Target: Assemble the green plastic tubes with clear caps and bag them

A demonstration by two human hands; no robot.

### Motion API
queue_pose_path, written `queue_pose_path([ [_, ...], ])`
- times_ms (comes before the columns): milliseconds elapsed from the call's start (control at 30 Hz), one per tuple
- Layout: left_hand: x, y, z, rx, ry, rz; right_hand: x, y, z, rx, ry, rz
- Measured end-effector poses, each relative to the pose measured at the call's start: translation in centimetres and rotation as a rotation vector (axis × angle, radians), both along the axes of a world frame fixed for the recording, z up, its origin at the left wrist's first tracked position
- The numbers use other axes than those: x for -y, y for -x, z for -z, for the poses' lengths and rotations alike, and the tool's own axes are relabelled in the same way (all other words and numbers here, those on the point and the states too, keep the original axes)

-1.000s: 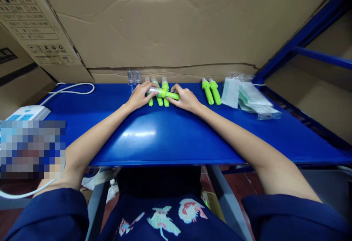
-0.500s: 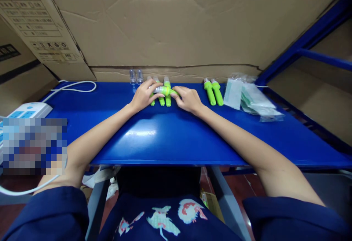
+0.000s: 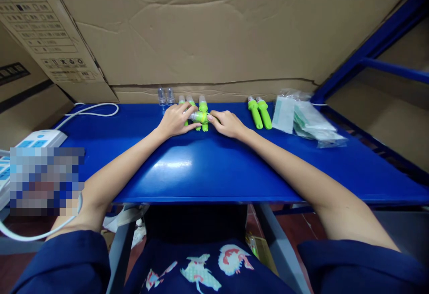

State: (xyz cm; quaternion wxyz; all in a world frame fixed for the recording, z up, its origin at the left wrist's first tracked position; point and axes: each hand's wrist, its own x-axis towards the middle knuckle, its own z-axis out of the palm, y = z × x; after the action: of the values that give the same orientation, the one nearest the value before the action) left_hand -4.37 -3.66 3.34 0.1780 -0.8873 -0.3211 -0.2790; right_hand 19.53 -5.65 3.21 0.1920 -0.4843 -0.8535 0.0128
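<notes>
In the head view, a bright green tool with a clear cap [image 3: 199, 116] lies crosswise between my two hands above the blue table. My left hand [image 3: 174, 119] is closed on its clear end, thumb below and fingers above. The fingers of my right hand [image 3: 228, 123] pinch its green end, which they mostly cover. Just behind it, several similar green tools with whitish clear ends [image 3: 203, 102] lie side by side, partly hidden by my left hand and the held tool. Two clear caps [image 3: 166, 96] stand upright beyond my left hand.
Two more green tools [image 3: 260, 113] lie to the right, beside plastic-wrapped white-and-green packets [image 3: 306, 119]. A power strip [image 3: 42, 141] with a white cable [image 3: 97, 108] is at the left. Cardboard [image 3: 214, 39] walls the back; a blue frame bar [image 3: 375, 46] rises at the right.
My right fingers now cover more of the tool's green end, which showed more plainly before. Both hands stay closed on the tool in nearly the same place. The camera view has shifted slightly.
</notes>
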Motion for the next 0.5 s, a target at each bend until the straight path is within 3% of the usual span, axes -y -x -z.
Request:
queue_pose_path([
  [367,0.46,-0.91,0.14,0.276,0.234,-0.267,0.31,0.47,-0.52,0.192,-0.320,-0.051],
  [500,0.26,-0.57,0.10,0.248,0.264,-0.275,0.63,0.70,-0.63,0.271,-0.293,-0.037],
])
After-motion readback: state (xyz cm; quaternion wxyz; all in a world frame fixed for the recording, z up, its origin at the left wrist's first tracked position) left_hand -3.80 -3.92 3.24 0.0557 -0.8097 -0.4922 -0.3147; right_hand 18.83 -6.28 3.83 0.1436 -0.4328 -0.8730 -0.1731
